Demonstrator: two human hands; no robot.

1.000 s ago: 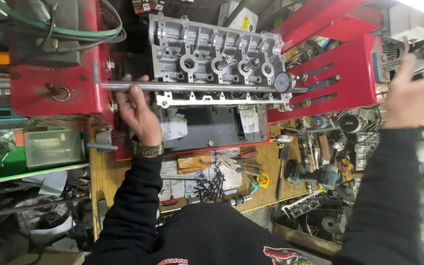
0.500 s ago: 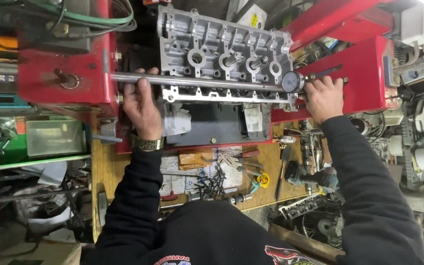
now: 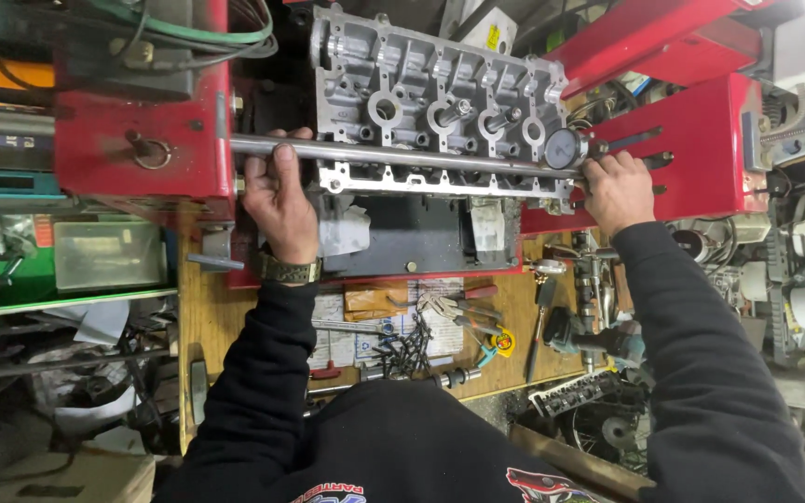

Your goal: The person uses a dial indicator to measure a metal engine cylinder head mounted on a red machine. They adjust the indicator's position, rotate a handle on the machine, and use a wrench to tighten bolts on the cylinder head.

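Left hand (image 3: 279,197) wrapped around steel bar (image 3: 402,155) at its left end; right hand (image 3: 617,189) grips the right end beside round dial gauge (image 3: 566,147). Bar spans between hands, across aluminium cylinder head (image 3: 435,112)

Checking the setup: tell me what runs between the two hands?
In the head view, a steel bar spans from left hand to right hand, crossing the cylinder head.
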